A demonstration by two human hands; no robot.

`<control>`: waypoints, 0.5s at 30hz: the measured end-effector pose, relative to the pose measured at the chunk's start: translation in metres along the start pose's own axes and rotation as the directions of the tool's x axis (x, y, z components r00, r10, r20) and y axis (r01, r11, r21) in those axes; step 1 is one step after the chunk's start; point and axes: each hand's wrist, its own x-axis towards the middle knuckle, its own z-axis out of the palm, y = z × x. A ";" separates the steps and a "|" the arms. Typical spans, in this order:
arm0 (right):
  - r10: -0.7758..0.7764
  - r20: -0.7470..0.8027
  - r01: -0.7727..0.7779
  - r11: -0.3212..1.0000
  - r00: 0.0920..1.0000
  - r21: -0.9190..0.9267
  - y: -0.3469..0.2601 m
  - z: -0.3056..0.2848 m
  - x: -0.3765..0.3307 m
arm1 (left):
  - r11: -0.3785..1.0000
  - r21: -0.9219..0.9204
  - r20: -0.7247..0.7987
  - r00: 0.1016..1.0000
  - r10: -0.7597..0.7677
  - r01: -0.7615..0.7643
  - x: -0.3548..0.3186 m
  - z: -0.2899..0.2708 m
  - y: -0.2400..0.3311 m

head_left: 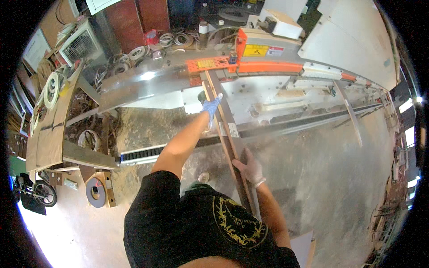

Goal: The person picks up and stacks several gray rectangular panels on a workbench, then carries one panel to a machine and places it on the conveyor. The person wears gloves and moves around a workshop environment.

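Two long, narrow boards (237, 142) lie side by side in front of me, running from my body toward the machine's orange guard plate (206, 64). They have brown-grey faces and pale edges, and white labels are stuck near their middle. My left hand (212, 108), in a blue glove, is closed around the boards toward their far end, thumb on top. Closer to my body, my right hand (251, 168), in a thin whitish glove, grips the boards from the right side. The fingers under the boards are hidden.
A long machine with an orange rail (268, 67) stretches away to the right. At the left stands a wooden stand (49, 134) with rolls of edging strip. A grey roll (95, 192) stands on the floor, near a parked motorbike (43, 192). A support bar (351, 114) juts out at right.
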 end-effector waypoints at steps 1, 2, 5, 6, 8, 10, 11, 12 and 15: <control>-0.019 0.003 0.020 1.000 1.000 -0.017 -0.016 0.002 0.013 | 0.999 -0.035 0.010 1.000 0.003 -0.003 0.035 -0.021 -0.008; -0.013 0.004 0.013 0.999 1.000 -0.041 -0.023 0.003 0.020 | 0.998 -0.062 0.042 0.999 -0.006 0.009 0.056 -0.031 -0.017; 0.109 -0.023 -0.109 0.994 0.994 -0.019 -0.023 -0.004 0.023 | 0.995 0.017 0.134 0.986 0.097 -0.100 0.032 -0.007 -0.018; 0.079 -0.045 -0.080 0.997 0.996 -0.017 -0.025 0.001 0.022 | 0.984 0.046 0.028 0.985 0.170 -0.171 0.039 -0.010 -0.028; 0.033 -0.131 -0.042 0.997 0.991 -0.065 -0.013 0.012 0.018 | 0.970 -0.177 0.150 0.969 0.194 -0.167 0.045 -0.003 -0.017; 0.103 -0.061 -0.105 0.994 0.993 -0.038 -0.035 0.006 0.031 | 0.936 -0.351 0.201 0.973 0.117 -0.040 0.092 -0.018 -0.021; 0.130 -0.009 -0.131 0.991 0.991 -0.020 -0.048 0.006 0.037 | 0.927 -0.373 0.213 0.976 0.055 0.029 0.126 -0.036 -0.023; 0.189 0.037 -0.187 0.981 0.981 -0.052 -0.064 0.004 0.048 | 0.914 -0.396 0.231 0.973 0.006 0.088 0.154 -0.055 -0.015; 0.331 0.051 -0.322 0.937 0.942 -0.137 -0.041 0.012 0.051 | 0.842 -0.462 0.325 0.936 -0.131 0.279 0.122 -0.012 0.030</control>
